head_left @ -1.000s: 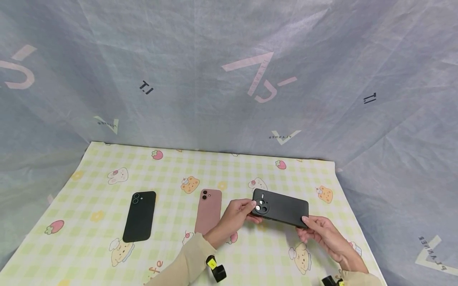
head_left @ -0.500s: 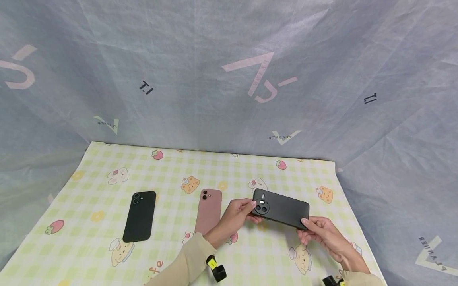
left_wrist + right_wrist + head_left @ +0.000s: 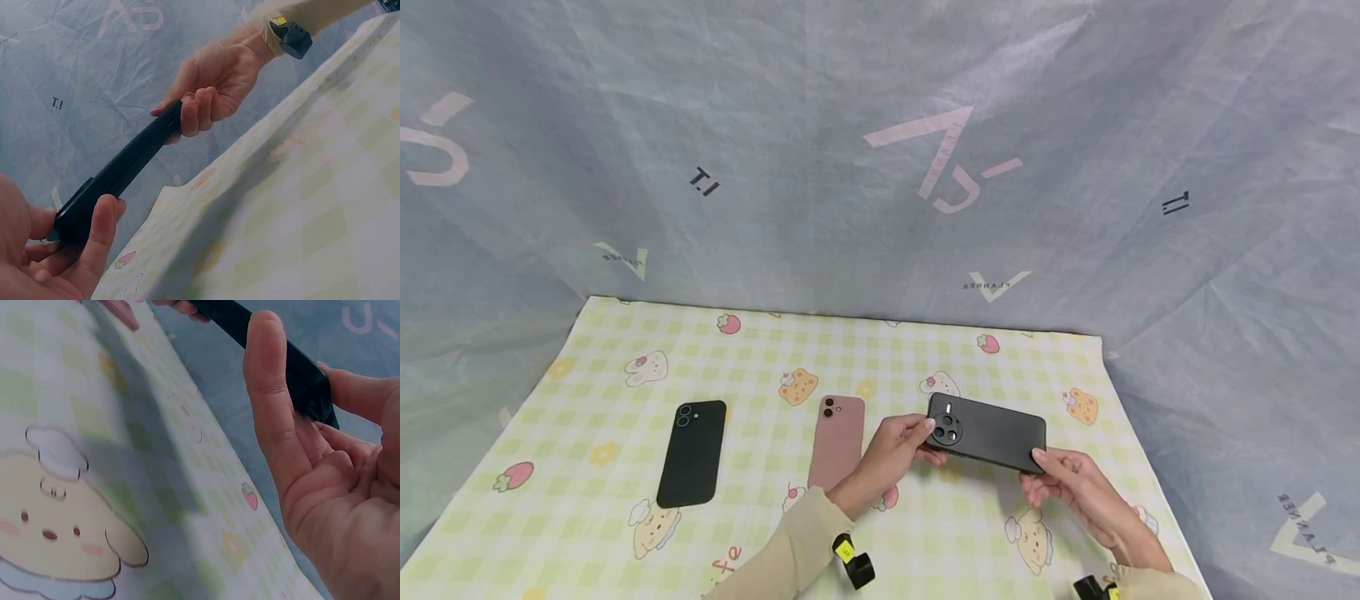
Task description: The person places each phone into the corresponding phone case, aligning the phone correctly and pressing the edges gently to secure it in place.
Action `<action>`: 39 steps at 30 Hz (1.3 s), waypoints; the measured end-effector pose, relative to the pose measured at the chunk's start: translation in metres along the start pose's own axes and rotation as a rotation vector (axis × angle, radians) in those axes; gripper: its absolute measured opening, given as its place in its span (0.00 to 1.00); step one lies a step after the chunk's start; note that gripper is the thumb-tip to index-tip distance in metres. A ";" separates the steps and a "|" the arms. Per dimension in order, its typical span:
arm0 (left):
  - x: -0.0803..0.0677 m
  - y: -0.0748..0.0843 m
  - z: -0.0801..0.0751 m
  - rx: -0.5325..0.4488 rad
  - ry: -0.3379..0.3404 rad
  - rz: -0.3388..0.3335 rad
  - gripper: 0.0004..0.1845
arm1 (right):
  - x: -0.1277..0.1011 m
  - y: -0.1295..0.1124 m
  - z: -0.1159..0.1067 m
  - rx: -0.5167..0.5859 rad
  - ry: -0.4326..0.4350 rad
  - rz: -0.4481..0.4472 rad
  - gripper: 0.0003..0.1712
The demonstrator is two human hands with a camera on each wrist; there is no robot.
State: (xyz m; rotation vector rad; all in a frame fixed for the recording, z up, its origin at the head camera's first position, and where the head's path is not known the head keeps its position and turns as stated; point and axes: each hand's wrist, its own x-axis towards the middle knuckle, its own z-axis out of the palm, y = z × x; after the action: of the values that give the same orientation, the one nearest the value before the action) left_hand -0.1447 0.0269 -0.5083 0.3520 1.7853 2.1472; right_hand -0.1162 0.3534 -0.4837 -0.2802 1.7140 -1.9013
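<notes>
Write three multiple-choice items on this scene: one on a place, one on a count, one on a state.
1. Where does the pink phone lie?
A. Between the black phone on the cloth and the held one
B. Left of both
C. On the backdrop

2. How many phones show?
A. Two
B. Three
C. Four

3. How is the dark phone kept?
A. Flat on the tablecloth
B. Held above it by the left hand and right hand
C. Leaning on the backdrop

A: it lies mid-cloth. B: two lying, one held. B: fingers grip each end.
</notes>
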 end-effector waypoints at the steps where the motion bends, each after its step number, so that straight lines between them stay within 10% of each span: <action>1: 0.000 0.000 0.000 0.003 0.003 -0.001 0.18 | 0.000 -0.001 0.000 0.005 0.000 0.001 0.25; 39: 0.001 0.000 0.000 -0.006 0.043 -0.007 0.19 | 0.004 -0.005 0.001 0.043 -0.002 0.038 0.20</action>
State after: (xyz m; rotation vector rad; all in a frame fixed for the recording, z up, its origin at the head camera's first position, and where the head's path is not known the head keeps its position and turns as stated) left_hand -0.1455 0.0270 -0.5084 0.2999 1.8000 2.1713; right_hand -0.1202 0.3509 -0.4791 -0.2317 1.6638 -1.9074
